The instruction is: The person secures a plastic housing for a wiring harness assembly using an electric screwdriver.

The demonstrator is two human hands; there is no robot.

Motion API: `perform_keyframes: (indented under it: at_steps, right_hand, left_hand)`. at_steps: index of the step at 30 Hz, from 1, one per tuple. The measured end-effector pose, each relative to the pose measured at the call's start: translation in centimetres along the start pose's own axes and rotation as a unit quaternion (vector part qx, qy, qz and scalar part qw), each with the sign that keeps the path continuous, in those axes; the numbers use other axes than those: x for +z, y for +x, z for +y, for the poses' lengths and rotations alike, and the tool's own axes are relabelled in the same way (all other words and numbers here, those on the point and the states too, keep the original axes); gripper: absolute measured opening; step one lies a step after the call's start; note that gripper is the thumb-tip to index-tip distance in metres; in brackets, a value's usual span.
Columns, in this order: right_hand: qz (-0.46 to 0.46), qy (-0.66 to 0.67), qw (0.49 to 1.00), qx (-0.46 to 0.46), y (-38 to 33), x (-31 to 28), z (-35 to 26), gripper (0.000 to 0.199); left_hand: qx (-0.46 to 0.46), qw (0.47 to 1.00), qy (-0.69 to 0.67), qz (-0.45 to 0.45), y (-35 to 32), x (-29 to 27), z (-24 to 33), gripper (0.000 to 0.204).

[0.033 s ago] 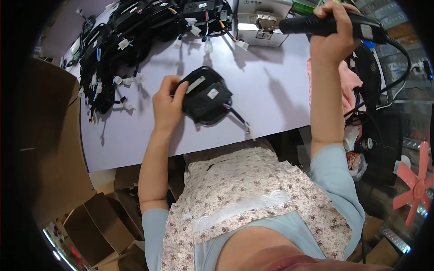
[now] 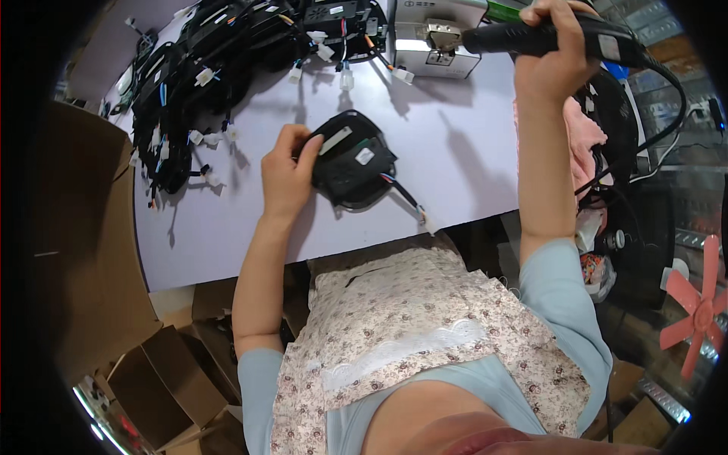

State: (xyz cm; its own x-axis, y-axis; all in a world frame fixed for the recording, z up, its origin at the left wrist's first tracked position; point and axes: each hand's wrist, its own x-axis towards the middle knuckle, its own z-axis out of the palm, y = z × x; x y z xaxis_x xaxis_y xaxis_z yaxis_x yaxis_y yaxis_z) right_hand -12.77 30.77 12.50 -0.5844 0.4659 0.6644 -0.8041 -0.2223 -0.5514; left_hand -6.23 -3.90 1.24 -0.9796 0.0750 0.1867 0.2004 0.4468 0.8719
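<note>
My left hand (image 2: 290, 171) grips the left edge of a black plastic housing (image 2: 353, 176), thumb on top. This housing has rounded edges, a white label and a pale strip. A short cable (image 2: 404, 193) with a white connector hangs from its right side, toward the table's front edge. Up at the right, my right hand (image 2: 557, 57) is wrapped round a black corded electric screwdriver (image 2: 508, 41). It lies level, its front end pointing left at the metal head of a white screw feeder box (image 2: 431, 64). Whether the bit touches the feeder cannot be made out.
Several black housings with dangling wires (image 2: 205, 83) are lined up along the table's back and left. A pink cloth (image 2: 580, 140) lies at the right edge, beside the screwdriver's cord (image 2: 675, 114). Cardboard boxes (image 2: 152, 371) stand lower left, a pink fan (image 2: 701, 311) lower right.
My left hand and the black housing have shifted slightly to the right. My right hand and the screwdriver have moved a little to the left.
</note>
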Motion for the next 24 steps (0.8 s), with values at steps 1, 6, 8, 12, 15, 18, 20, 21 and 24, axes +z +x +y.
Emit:
perform_keyframes:
  at_steps: [1, 6, 8, 12, 15, 18, 20, 21, 24]
  right_hand:
    - [0.051, -0.034, 0.998, -0.033, -1.3, 2.9, 0.0, 0.016]
    - [-0.169, -0.097, 0.977, 0.090, -0.7, 3.2, 1.4, 0.012]
    - [-0.317, -0.082, 0.936, 0.130, 0.9, 3.3, 0.5, 0.012]
    - [-0.246, -0.074, 0.965, 0.045, 1.3, 5.1, 4.1, 0.016]
    - [-0.208, -0.099, 0.973, 0.017, 0.4, 4.9, 3.6, 0.011]
    - [-0.166, -0.072, 0.983, 0.038, -0.9, 4.1, 1.7, 0.010]
    - [-0.128, -0.033, 0.985, 0.109, -2.1, 3.6, -0.7, 0.011]
    - [-0.150, 0.028, 0.983, 0.103, -2.8, 3.9, -0.4, 0.014]
    - [-0.082, 0.026, 0.972, 0.217, -5.6, 4.6, -3.1, 0.016]
  left_hand:
    - [-0.003, 1.000, 0.016, -0.010, 0.1, 0.6, 0.2, 0.019]
    - [0.007, 0.999, 0.037, -0.027, -0.1, 1.7, 1.0, 0.023]
    - [0.072, 0.995, 0.065, 0.001, -0.3, 1.9, 1.5, 0.027]
    - [0.242, 0.957, 0.161, -0.023, -1.3, 1.8, 3.1, 0.062]
    - [0.260, 0.939, 0.219, -0.057, -1.9, 2.5, 3.5, 0.067]
    - [0.264, 0.930, 0.247, -0.073, -1.9, 3.0, 3.2, 0.062]
    - [0.266, 0.933, 0.228, -0.081, -1.7, 3.4, 3.1, 0.058]
    - [0.257, 0.938, 0.217, -0.079, -2.1, 3.1, 2.6, 0.054]
    - [0.272, 0.934, 0.221, -0.065, -2.3, 2.9, 2.3, 0.050]
